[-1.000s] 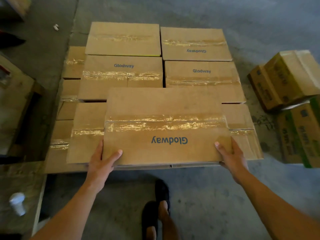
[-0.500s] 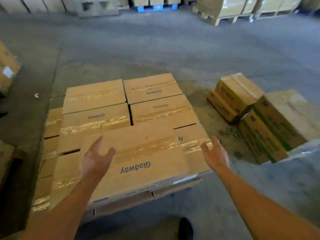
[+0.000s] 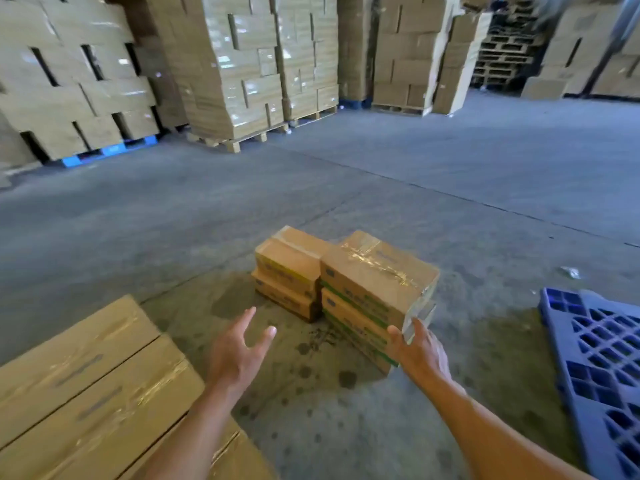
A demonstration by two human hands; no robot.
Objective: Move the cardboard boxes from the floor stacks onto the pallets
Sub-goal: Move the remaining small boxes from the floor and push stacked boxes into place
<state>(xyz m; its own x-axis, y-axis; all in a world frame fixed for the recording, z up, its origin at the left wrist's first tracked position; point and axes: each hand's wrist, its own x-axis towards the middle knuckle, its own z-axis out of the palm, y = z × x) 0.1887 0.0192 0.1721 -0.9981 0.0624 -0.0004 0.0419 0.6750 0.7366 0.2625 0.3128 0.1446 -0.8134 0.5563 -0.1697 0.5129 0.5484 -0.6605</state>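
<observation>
Left hand (image 3: pixel 239 351) spread wide, mid-air; right hand (image 3: pixel 417 351) open, at green-striped box stack (image 3: pixel 374 282)

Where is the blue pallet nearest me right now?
In the head view, the blue pallet lies on the floor at the lower right edge, right of the green-striped box stack.

Showing a bare left hand (image 3: pixel 235 355) and a bare right hand (image 3: pixel 419 351), both slim-fingered; baring lean, smooth forearms (image 3: pixel 194 434) along their whole visible length.

Left hand (image 3: pixel 235 355), right hand (image 3: pixel 419 353) outstretched, fingers (image 3: pixel 247 319) extended
</observation>
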